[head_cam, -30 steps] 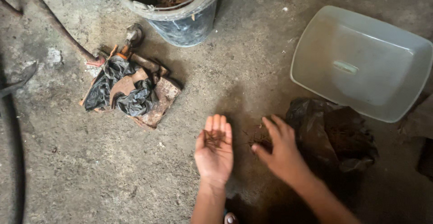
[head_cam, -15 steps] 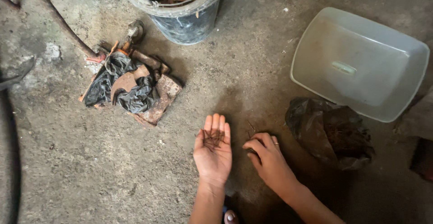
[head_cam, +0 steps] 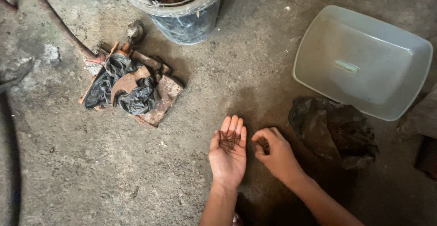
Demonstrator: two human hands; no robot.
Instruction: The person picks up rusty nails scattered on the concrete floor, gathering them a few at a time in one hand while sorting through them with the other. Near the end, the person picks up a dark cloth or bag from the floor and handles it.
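Nails (head_cam: pixel 229 140): gathering off floor (head_cam: pixel 136 171).
Left hand (head_cam: pixel 228 155) flat open, cupping rusty nails; right hand (head_cam: pixel 274 153) pinched on more, probably transfers next.

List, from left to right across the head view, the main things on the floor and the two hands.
Rusty scrap pile → bucket → left hand holding nails → right hand → black bag → white tub.
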